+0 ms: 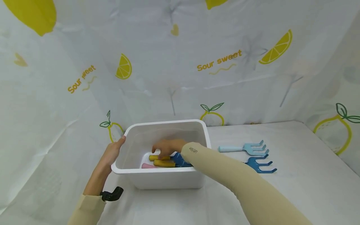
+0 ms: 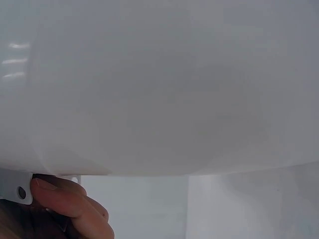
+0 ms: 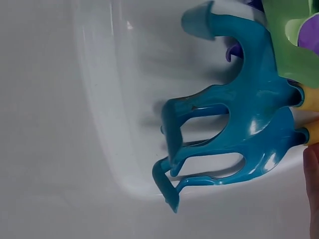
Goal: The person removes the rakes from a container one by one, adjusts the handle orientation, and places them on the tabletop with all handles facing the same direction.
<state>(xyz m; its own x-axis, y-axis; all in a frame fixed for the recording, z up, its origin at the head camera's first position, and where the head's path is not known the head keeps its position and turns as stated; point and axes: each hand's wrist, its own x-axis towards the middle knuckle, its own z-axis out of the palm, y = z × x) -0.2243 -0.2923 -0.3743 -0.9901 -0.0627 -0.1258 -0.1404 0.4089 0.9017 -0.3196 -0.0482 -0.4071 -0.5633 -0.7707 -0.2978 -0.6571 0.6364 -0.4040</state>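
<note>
A white plastic bin [image 1: 166, 179] stands on the table. My left hand [image 1: 112, 153] grips its left rim; in the left wrist view, bent fingers [image 2: 75, 206] show below the bin's pale wall. Two blue hand rakes [image 3: 249, 119] with yellow handles [image 1: 164, 163] lie side by side in the bin. My right hand [image 1: 168, 147] reaches in over the handles, thumb against the far one, the forefinger apart from the thumb. The right wrist view shows only a fingertip [image 3: 311, 167] beside a handle; the other fingers are hidden.
A pink handle [image 1: 149, 166] lies by the bin's near wall. Light green and purple pieces [image 3: 294, 40] sit beside the rakes. On the table to the right are a light blue hand rake [image 1: 253, 148] and a dark blue one [image 1: 260, 165], partly behind my right sleeve.
</note>
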